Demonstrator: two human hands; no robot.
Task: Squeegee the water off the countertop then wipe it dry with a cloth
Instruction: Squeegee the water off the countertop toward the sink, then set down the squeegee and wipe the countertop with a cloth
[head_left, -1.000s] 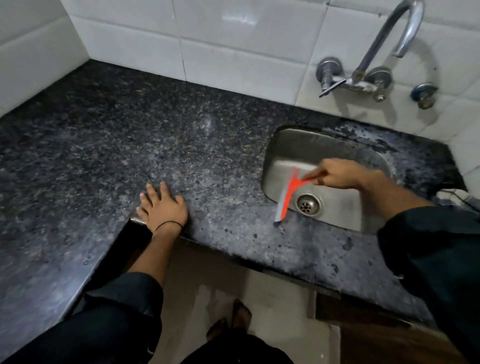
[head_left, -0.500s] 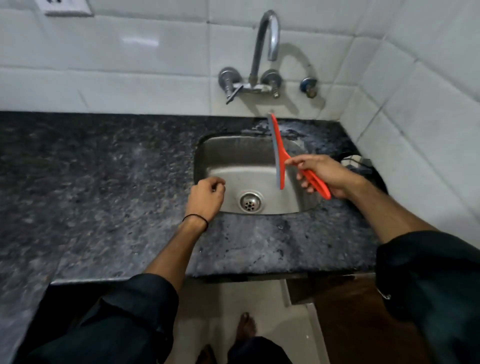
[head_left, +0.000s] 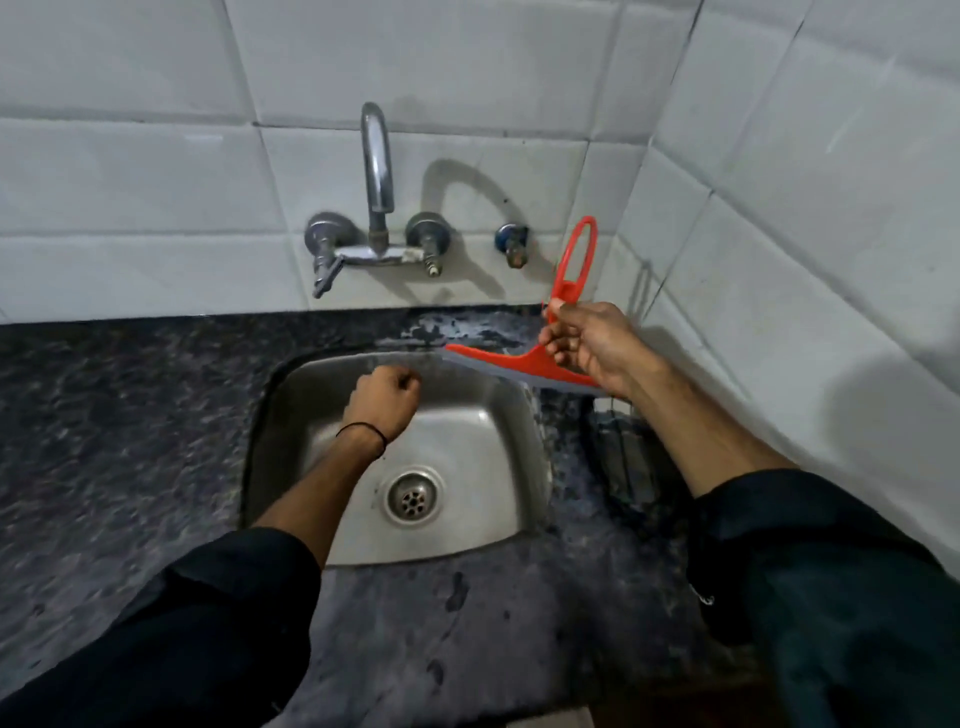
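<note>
My right hand (head_left: 589, 345) grips a red squeegee (head_left: 511, 364) with a grey rubber blade, held in the air over the sink's back right corner. Its blade lies roughly level and points left; its looped handle stands up against the wall tiles. My left hand (head_left: 384, 397) is a closed fist above the steel sink (head_left: 483, 415), holding nothing. The dark speckled granite countertop (head_left: 130, 441) runs around the sink, with wet patches behind it and drops on the strip in front. No cloth is visible.
A chrome wall tap (head_left: 376, 208) with two valves hangs over the sink's back edge. White tiled walls meet in a corner at the right. A dark object (head_left: 618, 457) lies on the counter to the right of the sink, under my right forearm.
The squeegee has been lifted off the counter and turned, from blade upright to blade level with the handle up. My left hand left the counter edge and closed over the sink. My view shifted right.
</note>
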